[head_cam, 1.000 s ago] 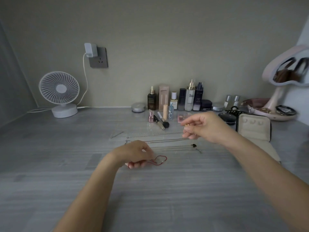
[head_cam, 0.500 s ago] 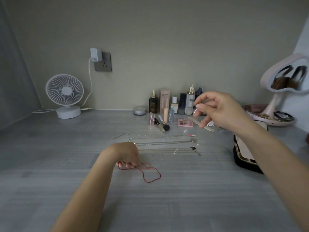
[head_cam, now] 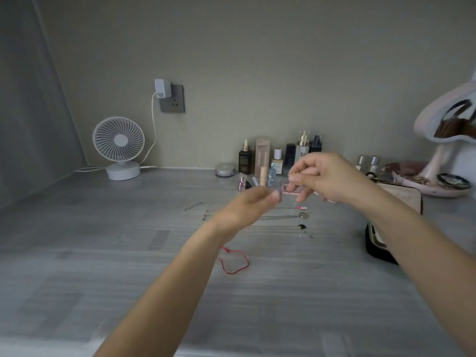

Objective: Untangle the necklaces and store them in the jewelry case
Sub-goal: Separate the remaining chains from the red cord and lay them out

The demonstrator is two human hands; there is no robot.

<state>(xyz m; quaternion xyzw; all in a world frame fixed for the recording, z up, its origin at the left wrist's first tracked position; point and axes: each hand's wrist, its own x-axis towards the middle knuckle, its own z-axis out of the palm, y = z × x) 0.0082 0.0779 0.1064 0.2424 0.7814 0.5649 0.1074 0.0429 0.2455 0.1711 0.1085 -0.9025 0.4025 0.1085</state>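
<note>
Your right hand (head_cam: pixel 327 176) pinches a tiny gold piece (head_cam: pixel 292 174); left hand (head_cam: pixel 244 210) too blurred to tell. The red cord necklace (head_cam: pixel 247 261) seems limp: take one end.

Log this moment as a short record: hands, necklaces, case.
Left hand: raised above the table, blurred; grip unclear
Right hand: raised, pinches a small gold piece
Red cord: loose loop on the table
Silver chains: laid out straight, side by side
Jewelry case: open, on the table's right
</note>
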